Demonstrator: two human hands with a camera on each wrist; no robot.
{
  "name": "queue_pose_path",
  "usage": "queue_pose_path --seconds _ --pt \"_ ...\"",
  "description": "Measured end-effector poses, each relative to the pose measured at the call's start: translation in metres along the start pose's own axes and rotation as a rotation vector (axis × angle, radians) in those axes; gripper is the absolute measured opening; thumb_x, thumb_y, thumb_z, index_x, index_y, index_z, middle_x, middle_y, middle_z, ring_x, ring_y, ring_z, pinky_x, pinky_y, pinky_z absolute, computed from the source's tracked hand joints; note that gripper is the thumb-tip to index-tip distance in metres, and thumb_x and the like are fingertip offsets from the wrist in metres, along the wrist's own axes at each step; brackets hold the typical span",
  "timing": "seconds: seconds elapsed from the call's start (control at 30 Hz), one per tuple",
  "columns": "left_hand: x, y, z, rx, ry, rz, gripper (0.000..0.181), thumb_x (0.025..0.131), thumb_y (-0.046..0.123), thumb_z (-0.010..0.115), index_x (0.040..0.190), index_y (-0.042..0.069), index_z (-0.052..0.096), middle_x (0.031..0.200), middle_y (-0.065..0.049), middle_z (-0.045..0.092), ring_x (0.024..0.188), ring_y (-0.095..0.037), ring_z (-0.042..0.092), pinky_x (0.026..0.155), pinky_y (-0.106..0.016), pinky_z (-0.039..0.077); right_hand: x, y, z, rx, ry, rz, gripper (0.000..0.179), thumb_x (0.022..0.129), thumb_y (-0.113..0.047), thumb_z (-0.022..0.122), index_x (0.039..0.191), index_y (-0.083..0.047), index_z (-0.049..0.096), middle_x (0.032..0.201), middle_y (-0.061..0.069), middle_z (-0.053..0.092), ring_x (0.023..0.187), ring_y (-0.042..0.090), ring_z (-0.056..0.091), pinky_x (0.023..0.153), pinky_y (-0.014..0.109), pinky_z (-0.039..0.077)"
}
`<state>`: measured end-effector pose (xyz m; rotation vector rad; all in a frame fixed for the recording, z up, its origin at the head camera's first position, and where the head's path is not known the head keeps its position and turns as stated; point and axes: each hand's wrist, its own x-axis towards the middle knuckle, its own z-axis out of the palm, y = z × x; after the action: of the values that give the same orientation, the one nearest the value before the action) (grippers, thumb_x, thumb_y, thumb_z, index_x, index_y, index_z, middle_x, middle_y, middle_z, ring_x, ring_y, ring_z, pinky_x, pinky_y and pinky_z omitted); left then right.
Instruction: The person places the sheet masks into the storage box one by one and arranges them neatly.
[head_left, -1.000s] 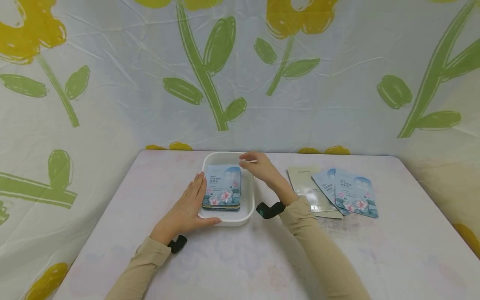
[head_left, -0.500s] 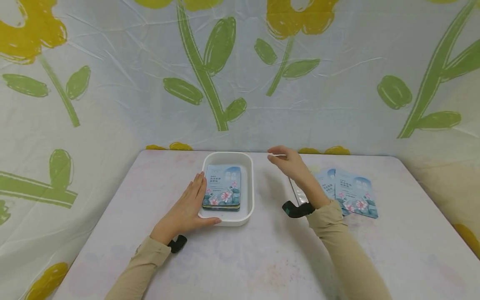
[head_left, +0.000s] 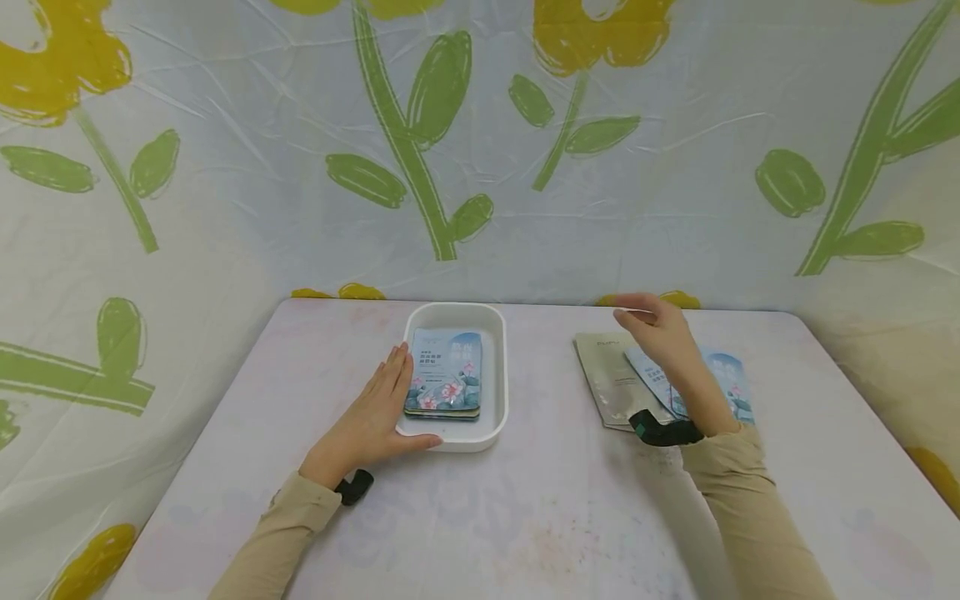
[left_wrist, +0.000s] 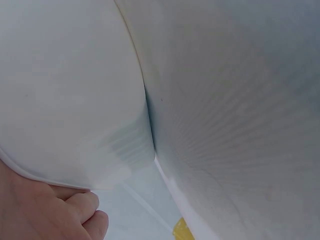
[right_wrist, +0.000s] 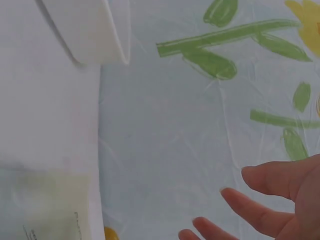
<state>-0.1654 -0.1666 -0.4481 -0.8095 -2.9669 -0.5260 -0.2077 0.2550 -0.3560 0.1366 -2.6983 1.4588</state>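
Note:
My left hand (head_left: pixel 367 421) rests along the left side of a white plastic tray (head_left: pixel 493 417), fingers straight and thumb by the front rim. In the left wrist view its fingers (left_wrist: pixel 82 205) lie at the tray's rim. Inside the tray is a small stack of flat blue sachets (head_left: pixel 446 371) printed with pink flowers. My right hand (head_left: pixel 663 337) hovers, holding nothing, over the loose sachets, its fingers loosely bent. Under it lie a silvery-beige sachet (head_left: pixel 611 379) and blue flowered sachets (head_left: pixel 731 379), partly hidden by the hand and wrist.
The pale table (head_left: pixel 510 525) ends at a back edge right behind the tray. A flower-printed cloth (head_left: pixel 300 225) hangs behind and at both sides. Each wrist wears a black camera mount (head_left: pixel 663 429).
My right hand has moved right, from the tray's back right corner to above the loose sachets. The left hand, the tray and the stack have stayed in place.

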Motion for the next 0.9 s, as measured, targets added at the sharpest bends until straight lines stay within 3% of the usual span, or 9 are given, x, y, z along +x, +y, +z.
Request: queue_pose_path --seconds 0.17,0.27,0.4,0.47,0.57,0.77,0.9 --pt "-0.001 0.001 -0.002 -0.002 0.002 0.006 0.130 0.076 0.088 0.048 0.157 -0.002 0.001 0.165 -0.014 -0.011 0.151 -0.023 -0.010 0.123 -0.043 0.006 -0.004 0.018 -0.016 0.017 0.077 0.027 0.051 0.104 -0.031 0.050 0.142 0.003 0.048 0.144 0.024 0.045 0.131 0.043 0.045 0.098 0.053 0.044" --pt "-0.001 0.001 -0.003 -0.004 -0.003 0.005 0.130 0.076 0.088 0.048 0.157 -0.002 0.000 0.165 -0.014 -0.011 0.151 -0.023 -0.010 0.123 -0.043 0.006 -0.007 0.031 -0.025 -0.001 0.126 0.062 0.052 0.104 -0.033 0.048 0.142 0.003 0.049 0.143 0.023 0.046 0.127 0.037 0.048 0.095 0.041 0.047" --pt "0.000 0.001 -0.002 0.000 -0.008 -0.001 0.131 0.075 0.089 0.047 0.157 -0.001 -0.002 0.165 -0.013 -0.012 0.151 -0.022 -0.011 0.123 -0.043 0.006 -0.014 0.051 -0.037 0.007 0.198 0.116 0.053 0.104 -0.033 0.047 0.142 0.004 0.048 0.139 0.019 0.049 0.118 0.023 0.050 0.099 0.045 0.046" --pt "0.000 0.001 -0.002 0.004 -0.008 -0.002 0.131 0.075 0.089 0.047 0.157 -0.001 -0.002 0.165 -0.013 -0.012 0.151 -0.022 -0.011 0.123 -0.043 0.006 -0.017 0.062 -0.043 0.024 0.239 0.167 0.053 0.104 -0.033 0.047 0.143 0.003 0.047 0.136 0.015 0.051 0.115 0.019 0.049 0.103 0.052 0.042" --pt "0.000 0.001 -0.002 0.004 -0.007 0.000 0.131 0.075 0.089 0.047 0.157 -0.001 -0.001 0.165 -0.013 -0.012 0.151 -0.022 -0.011 0.123 -0.043 0.006 -0.018 0.076 -0.049 0.043 0.314 0.281 0.054 0.103 -0.033 0.048 0.145 0.001 0.046 0.137 0.015 0.052 0.120 0.025 0.048 0.106 0.052 0.040" --pt "0.000 0.000 -0.001 0.007 -0.007 -0.002 0.130 0.075 0.089 0.047 0.157 0.000 -0.002 0.165 -0.012 -0.013 0.151 -0.021 -0.012 0.123 -0.043 0.005 -0.021 0.103 -0.056 0.058 0.403 0.515 0.058 0.102 -0.037 0.045 0.150 -0.005 0.040 0.154 0.021 0.036 0.138 0.040 0.036 0.111 0.055 0.035" --pt "0.000 -0.001 0.001 0.011 -0.006 -0.002 0.130 0.075 0.089 0.047 0.157 0.001 -0.003 0.165 -0.012 -0.013 0.151 -0.020 -0.013 0.123 -0.042 0.005 -0.026 0.121 -0.057 0.047 0.416 0.559 0.065 0.100 -0.037 0.049 0.152 -0.001 0.034 0.157 0.026 0.029 0.141 0.044 0.031 0.112 0.057 0.033"
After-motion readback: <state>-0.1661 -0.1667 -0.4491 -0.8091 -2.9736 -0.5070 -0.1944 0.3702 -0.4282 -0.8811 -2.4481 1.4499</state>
